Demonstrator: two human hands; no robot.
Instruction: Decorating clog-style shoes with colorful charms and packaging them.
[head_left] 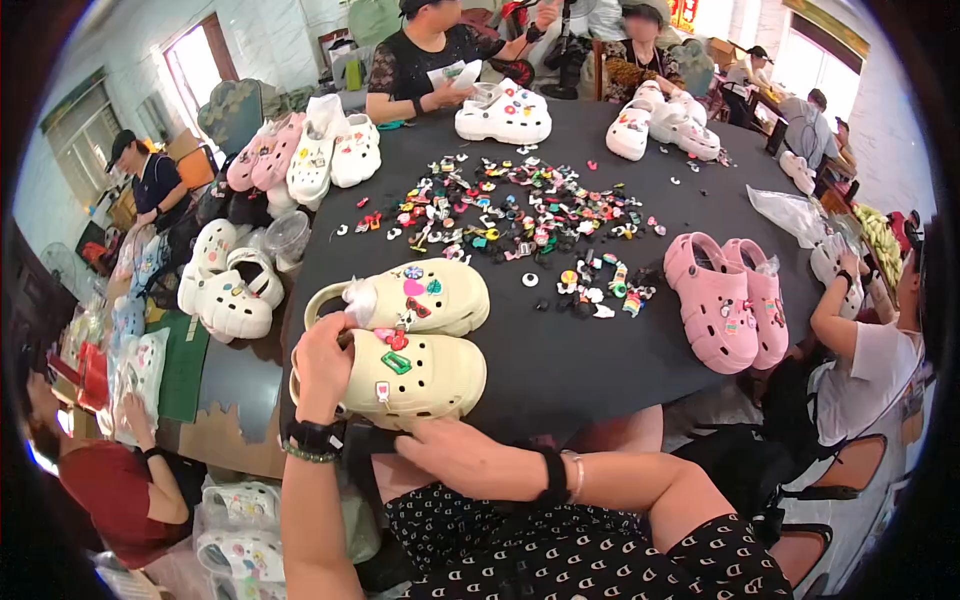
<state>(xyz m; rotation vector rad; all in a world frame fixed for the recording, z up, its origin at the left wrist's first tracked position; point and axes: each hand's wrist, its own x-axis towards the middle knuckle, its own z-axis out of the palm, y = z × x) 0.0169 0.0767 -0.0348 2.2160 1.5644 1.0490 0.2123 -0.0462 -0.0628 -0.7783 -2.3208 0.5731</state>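
Note:
Two cream clogs lie side by side at the table's near left edge, toes to the right. The far clog (455, 295) bears several charms, among them a pink heart and a teal leaf. On the near clog (445, 365) sit a red charm, a green charm and a small white and pink one. My left hand (325, 365) grips the near clog at its heel opening, with some fingers hidden inside. My right hand (450, 455) is beside that clog's near side, below the toe; its fingers are blurred and partly hidden, so its grip is unclear.
Loose charms (530, 205) are scattered over the dark table (560, 385). Pink clogs (710, 310) stand at right, white clogs (230, 290) at left, and another white pair (505, 112) at the far edge. A clear tub (287, 235) is at left. Several people work around the table.

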